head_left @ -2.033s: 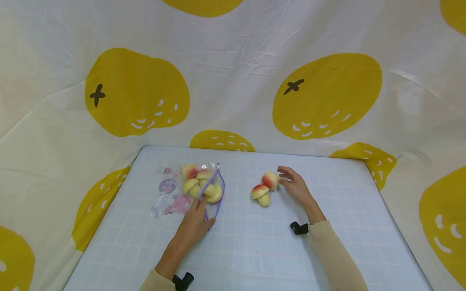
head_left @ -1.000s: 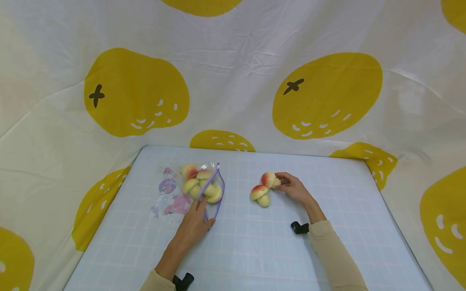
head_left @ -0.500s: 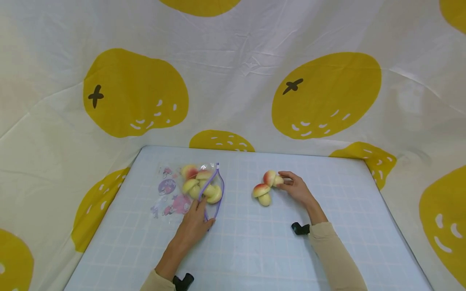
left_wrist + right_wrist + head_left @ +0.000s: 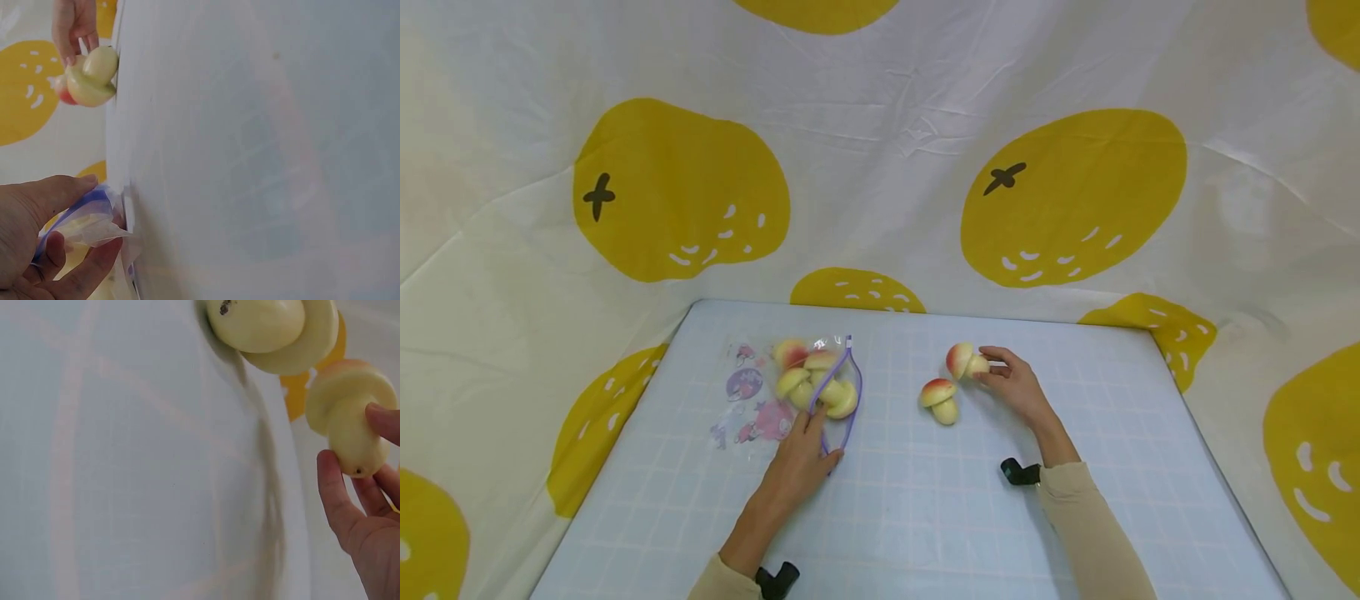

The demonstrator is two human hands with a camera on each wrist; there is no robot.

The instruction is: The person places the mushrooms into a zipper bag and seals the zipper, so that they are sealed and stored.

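The thumb and fingertips of the right hand pinch a toy mushroom by its stem, right of centre in the head view; the grip is narrow, and the cap is left free. The mushroom's cap, red at its outer end, points left and its stem runs right into the fingers, so the long axis lies nearly level, dipping slightly rightward. In the right wrist view the stem's end, with a small dark spot, faces the lower edge. Whether it is fully off the table I cannot tell.

It looks light and smooth, probably foam or plastic, firm enough for a gentle pinch and hardly fragile. The stem seems the best hold; the rounded cap could slip.

Just below and left of it lies a second mushroom, apart from the held one, cap toward the upper left, stem angled down and right.

Left of centre, the left hand holds the purple-edged mouth of a clear bag between thumb and fingers, its lips parted, opening rightward. The bag is thin, limp film, best held at that stiffer edge. Several bagged mushrooms lie jumbled inside, pointing different ways.
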